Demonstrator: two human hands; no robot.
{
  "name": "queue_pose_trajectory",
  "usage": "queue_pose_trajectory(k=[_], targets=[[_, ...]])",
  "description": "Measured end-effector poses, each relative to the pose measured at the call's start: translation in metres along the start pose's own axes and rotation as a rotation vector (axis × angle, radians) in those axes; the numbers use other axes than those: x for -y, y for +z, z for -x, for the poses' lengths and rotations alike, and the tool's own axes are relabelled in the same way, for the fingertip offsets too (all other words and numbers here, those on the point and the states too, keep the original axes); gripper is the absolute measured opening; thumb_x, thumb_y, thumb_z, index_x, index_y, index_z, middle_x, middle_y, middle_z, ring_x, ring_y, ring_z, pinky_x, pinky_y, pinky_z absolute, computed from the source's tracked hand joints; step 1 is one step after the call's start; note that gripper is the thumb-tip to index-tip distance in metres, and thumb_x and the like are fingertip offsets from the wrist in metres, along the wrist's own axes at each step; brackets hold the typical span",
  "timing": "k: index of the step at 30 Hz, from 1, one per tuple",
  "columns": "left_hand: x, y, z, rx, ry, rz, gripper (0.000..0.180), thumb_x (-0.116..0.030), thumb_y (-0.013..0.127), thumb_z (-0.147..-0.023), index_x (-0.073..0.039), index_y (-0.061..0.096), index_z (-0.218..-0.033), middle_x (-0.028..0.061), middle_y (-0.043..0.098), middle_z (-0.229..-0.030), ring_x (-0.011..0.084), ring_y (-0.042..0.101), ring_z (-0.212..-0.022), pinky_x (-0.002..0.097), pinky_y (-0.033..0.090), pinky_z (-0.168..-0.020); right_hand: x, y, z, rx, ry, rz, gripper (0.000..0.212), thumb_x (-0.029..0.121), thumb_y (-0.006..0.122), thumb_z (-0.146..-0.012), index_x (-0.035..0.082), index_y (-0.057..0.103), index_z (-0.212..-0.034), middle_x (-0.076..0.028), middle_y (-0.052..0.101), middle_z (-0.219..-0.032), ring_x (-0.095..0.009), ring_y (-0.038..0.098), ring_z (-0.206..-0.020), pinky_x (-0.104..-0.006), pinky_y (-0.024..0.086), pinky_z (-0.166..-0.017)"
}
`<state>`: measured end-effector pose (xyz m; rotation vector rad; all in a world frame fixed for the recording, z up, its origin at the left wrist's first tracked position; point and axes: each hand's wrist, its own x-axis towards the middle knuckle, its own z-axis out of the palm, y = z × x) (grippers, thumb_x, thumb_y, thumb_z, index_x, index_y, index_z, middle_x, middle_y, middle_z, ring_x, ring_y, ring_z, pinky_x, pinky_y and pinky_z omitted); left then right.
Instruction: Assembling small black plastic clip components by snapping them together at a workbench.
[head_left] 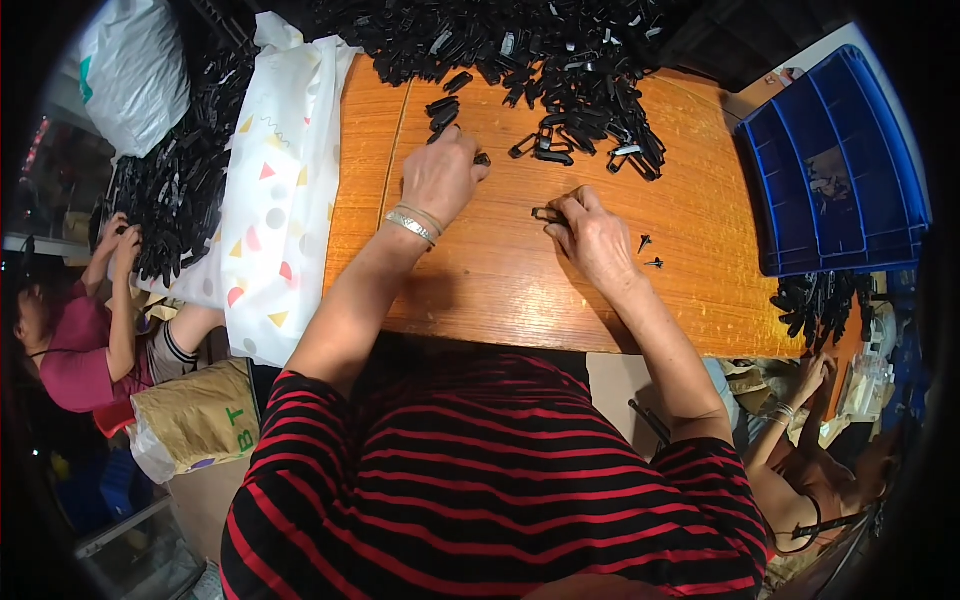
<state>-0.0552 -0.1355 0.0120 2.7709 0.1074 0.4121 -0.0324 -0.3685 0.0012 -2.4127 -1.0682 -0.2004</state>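
Observation:
My left hand [440, 182], a bracelet on its wrist, is curled over the table. A small dark piece [483, 159] shows at its thumb and seems gripped there; the fingers partly hide it. Just beyond that hand lie a few loose black plastic pieces [442, 112]. To the right, my right hand [592, 235] pinches a narrow black plastic piece [547, 214] between thumb and fingers, its end sticking out to the left. Two small black parts with thin stems [645, 243] lie on the wood beside my right hand.
A large heap of black plastic pieces [560, 60] covers the far side of the wooden table [480, 290]. White patterned sheeting [275, 200] hangs along the left edge. A blue crate [835, 165] stands at the right. Other people's hands work at both sides, over more black pieces.

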Motion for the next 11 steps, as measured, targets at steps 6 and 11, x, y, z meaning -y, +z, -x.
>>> queue_pose_trajectory(k=[6, 11], targets=[[0.0, 0.002, 0.006, 0.054, -0.092, 0.45, 0.02, -0.016, 0.069, -0.084, -0.003, 0.067, -0.099, 0.0055, 0.064, -0.088, 0.0202, 0.063, -0.074, 0.0337, 0.05, -0.064, 0.007, 0.003, -0.01, -0.08, 0.116, -0.143, 0.02, 0.009, 0.069, -0.084, -0.001, 0.063, -0.1, -0.014, 0.06, -0.091, -0.026, 0.064, -0.073, -0.0339, 0.051, -0.061], [-0.011, -0.005, 0.019, 0.14, -0.267, 1.302, 0.025, -0.015, 0.066, -0.09, -0.006, 0.065, -0.113, 0.0051, 0.066, -0.096, 0.0117, 0.061, -0.076, 0.0212, 0.05, -0.066, 0.037, 0.0, -0.024, -0.302, 0.254, -0.587, 0.021, 0.008, 0.064, -0.088, 0.0, 0.062, -0.107, -0.008, 0.061, -0.094, -0.014, 0.061, -0.07, -0.0254, 0.05, -0.062]])
